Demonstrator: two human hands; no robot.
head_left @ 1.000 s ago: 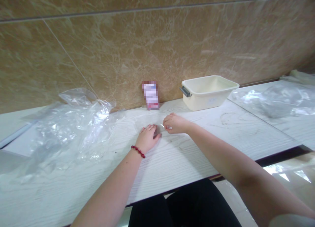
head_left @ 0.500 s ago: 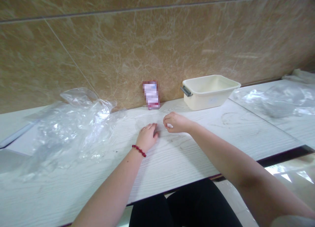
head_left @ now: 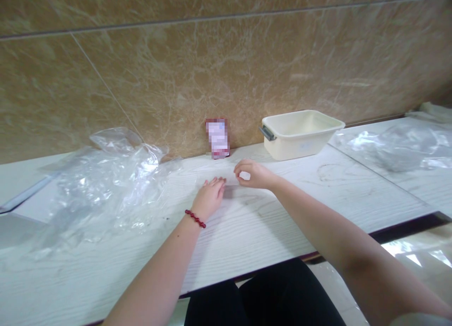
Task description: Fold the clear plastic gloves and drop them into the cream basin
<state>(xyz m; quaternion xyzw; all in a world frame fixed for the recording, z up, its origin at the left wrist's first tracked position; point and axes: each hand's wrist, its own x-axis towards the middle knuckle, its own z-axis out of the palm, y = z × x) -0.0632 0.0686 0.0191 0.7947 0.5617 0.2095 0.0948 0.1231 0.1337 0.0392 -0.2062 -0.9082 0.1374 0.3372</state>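
My left hand, with a red bead bracelet at its wrist, lies palm down on the white wood-grain table, fingers stretched forward. Beneath its fingertips is a faint clear film, hard to make out. My right hand is just to the right, thumb and forefinger pinched into a ring; whatever is between the tips is too small or clear to tell. Behind both hands a phone-like card with a red border, its face blurred, leans on the wall.
Crumpled clear plastic bags cover the table's left part. A cream tub with a grey handle stands at the back right. More clear plastic lies at the far right. A brown marble wall runs behind.
My left hand has turned a little and flattened, its thumb now nearer the fingers. The right hand's pinch has shifted slightly up, showing a clearer ring shape.
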